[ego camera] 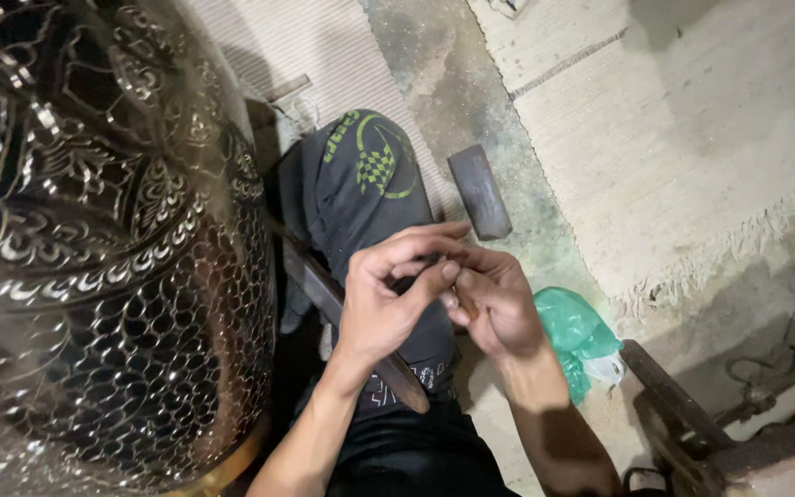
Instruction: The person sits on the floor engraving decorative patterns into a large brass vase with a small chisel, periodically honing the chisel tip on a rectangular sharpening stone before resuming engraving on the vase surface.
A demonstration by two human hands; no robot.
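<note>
We're down on a bare concrete floor [434, 55], with pale woven mats [692, 120] spread to either side and a fringed edge trailing off on our right. Our knee, in dark trousers [370, 184] with a green print, juts up the middle of the view.

Both our hands meet just above that knee. The left hand [384, 304] curls in, thumb and fingers pinched together at the tips; the right hand [499, 308] is bent toward it, fingers closed round a small brownish piece [467, 304] that sits right where the two hands touch. It's mostly hidden by the fingers, so we can't tell what it is.

To our left looms a huge dark metal vessel [94, 258], its rounded wall covered in bright engraved scales and floral bands, filling that whole side. A long dark tool [342, 313] lies slanted across our lap, passing under the left wrist. Beyond the knee, a dark rectangular block [478, 191] rests on the concrete. Just beside the right wrist lies a crumpled green plastic bag [577, 336], and dark wooden pieces [674, 396] lie further right.
</note>
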